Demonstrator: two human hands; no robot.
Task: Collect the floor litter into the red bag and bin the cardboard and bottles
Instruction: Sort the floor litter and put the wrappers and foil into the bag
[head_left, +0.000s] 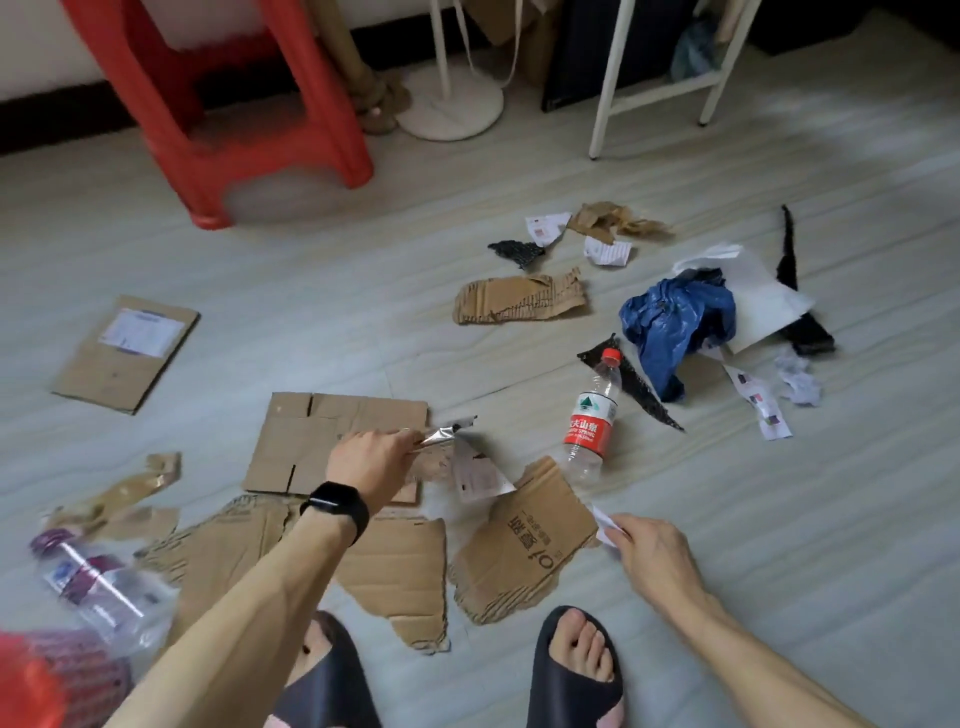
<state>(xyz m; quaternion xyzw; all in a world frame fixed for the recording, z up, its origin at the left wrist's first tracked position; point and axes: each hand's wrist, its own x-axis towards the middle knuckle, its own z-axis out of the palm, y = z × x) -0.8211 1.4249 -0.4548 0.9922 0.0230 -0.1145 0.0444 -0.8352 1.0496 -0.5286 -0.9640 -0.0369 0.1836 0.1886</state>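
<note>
My left hand pinches a silvery foil scrap with a white label hanging from it, above a flat cardboard sheet. My right hand pinches a small white paper scrap at the edge of a torn printed cardboard piece. A clear bottle with a red label and cap lies on the floor. A crushed clear bottle lies at lower left beside the red bag. More torn cardboard and a blue plastic bag lie further off.
A red plastic stool stands at the back left, a white fan base and white chair legs behind. A cardboard mailer lies left. Paper scraps and black strips are scattered right. My feet in black slippers stand below.
</note>
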